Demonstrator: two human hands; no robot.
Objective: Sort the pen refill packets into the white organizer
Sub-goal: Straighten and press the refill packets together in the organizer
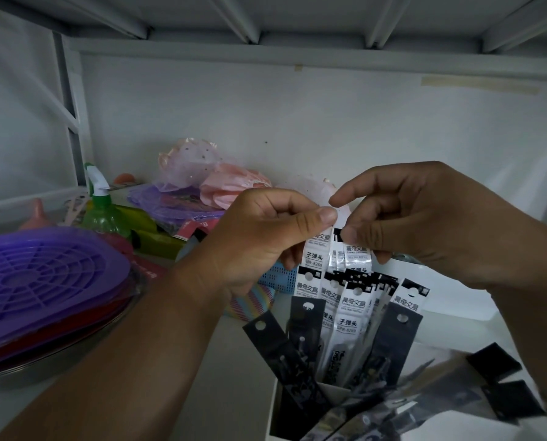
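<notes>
Scene: A person stands at a white shelf unit, both hands raised over a white organizer (273, 409) at the lower right of the head view.
Left hand: The left hand (259, 237) has its fingers curled, thumb pressed down on the top edge of a white pen refill packet (315, 253), pinching it by the header.
Right hand: The right hand (408, 218) pinches a neighbouring white packet (356, 253) between thumb and curled fingers; its index finger is lifted, bent and apart from the thumb.
Held packets: The two packets touch side by side and hang upright, just above the packets already standing in the organizer.
Organizer contents: White-labelled refills (348, 316) stand upright in one compartment, with dark packets (396, 342) leaning beside them; more dark packets (494, 386) lie blurred to the right.
Step in hand: By appearances, the held pair is being separated or squared up before it drops in.
Doing it well: Keeping the grip at the headers, labels facing forward, and lowering the pair straight down among the matching white refills should keep them from snagging on the leaning dark ones.
Surroundings: A purple plastic strainer (43, 275), a green spray bottle (102, 211) and pink fabric (230, 186) sit well to the left.
</notes>
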